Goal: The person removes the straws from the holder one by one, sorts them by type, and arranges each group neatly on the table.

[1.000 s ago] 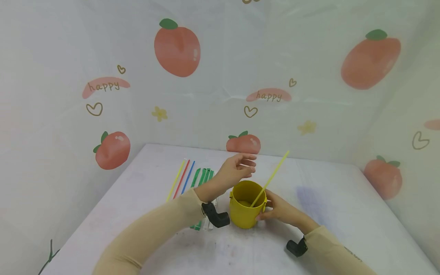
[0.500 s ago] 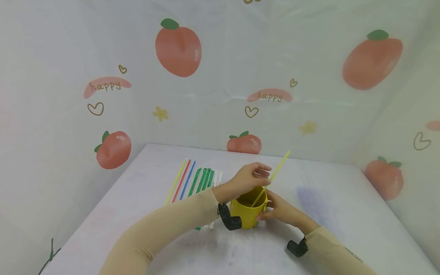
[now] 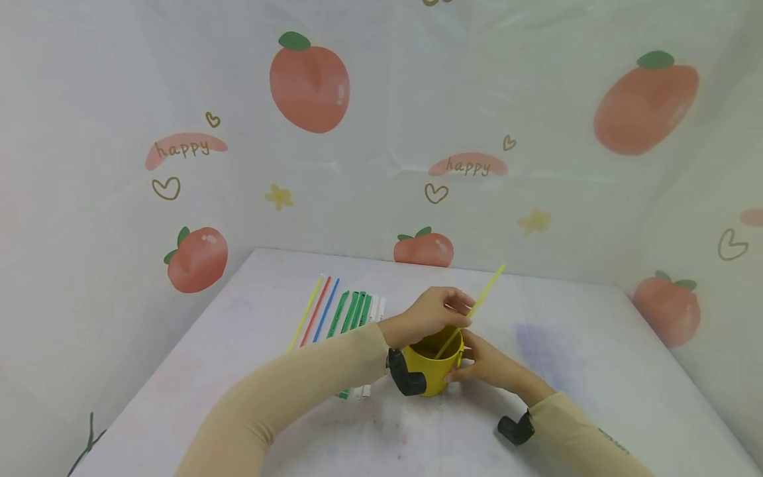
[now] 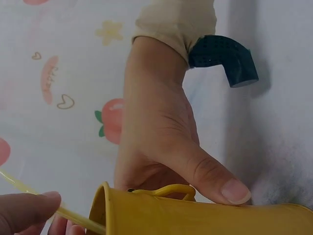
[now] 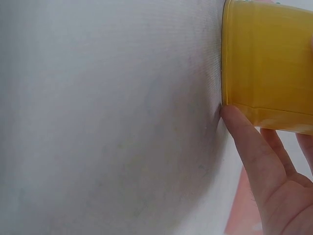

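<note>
- The yellow cup (image 3: 434, 364) stands on the desk (image 3: 572, 371), right in front of the person.
- The right hand (image 3: 483, 361) steadies it, fingers (image 5: 249, 147) curled against the cup's wall and base.
- The left hand (image 3: 432, 310) is over the rim, its fingers (image 4: 27, 210) pinching the yellow straw (image 3: 473, 308), which leans out of the cup to the right.
- To handle the straw well, I'd keep the cup pressed down and the pinch light, so the thin straw doesn't buckle.
- Loose coloured straws (image 3: 318, 311) and wrapped ones (image 3: 354, 311) lie just left.
</note>
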The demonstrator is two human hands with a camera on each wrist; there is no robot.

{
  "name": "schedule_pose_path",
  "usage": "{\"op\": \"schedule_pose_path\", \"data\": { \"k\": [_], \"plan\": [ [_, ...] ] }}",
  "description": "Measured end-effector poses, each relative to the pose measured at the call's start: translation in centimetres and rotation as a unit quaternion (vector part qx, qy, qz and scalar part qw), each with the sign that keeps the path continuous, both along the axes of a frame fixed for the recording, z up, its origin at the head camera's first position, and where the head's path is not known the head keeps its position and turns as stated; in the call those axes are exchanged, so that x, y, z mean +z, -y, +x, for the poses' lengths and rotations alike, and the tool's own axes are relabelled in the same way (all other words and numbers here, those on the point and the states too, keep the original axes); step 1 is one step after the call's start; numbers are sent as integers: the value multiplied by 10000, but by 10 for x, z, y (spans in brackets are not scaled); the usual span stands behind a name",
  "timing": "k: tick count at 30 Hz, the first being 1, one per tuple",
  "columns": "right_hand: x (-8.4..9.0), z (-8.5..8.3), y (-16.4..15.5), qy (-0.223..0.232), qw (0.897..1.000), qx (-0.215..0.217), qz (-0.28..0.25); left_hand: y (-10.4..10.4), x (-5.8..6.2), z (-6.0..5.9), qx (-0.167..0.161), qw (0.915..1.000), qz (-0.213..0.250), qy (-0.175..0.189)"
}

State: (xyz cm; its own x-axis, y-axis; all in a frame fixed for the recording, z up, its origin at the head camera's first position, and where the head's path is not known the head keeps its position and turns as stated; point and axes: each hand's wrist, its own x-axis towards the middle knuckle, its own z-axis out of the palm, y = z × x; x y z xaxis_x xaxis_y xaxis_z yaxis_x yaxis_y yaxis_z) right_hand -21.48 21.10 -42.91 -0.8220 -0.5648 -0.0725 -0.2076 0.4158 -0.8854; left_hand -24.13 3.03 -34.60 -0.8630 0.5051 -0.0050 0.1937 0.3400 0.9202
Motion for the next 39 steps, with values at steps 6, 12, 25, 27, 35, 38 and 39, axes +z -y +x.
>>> {"op": "schedule_pose_path", "data": {
  "k": [6,12,25,27,35,38,39],
  "plan": [
    [1,0,0,84,10000,-39,-8,-2,0,-2,51,9997,-224,-38],
    [0,-1,0,130,9999,4,-61,1,1,0,29,9998,-199,-32],
    [0,-2,1,-151,9996,128,-209,18,11,-3,149,9993,331,-28],
    [-1,-3,1,-206,9994,136,-250,22,17,-4,180,9984,534,-19],
    [-4,-3,2,-86,9991,167,-377,43,48,-8,323,9919,1225,-26],
    [-4,-3,2,-54,9991,167,-377,50,62,-8,388,9871,1554,-38],
    [-4,-3,2,-55,9992,162,-373,53,67,-7,432,9850,1670,-47]
  ]
}}
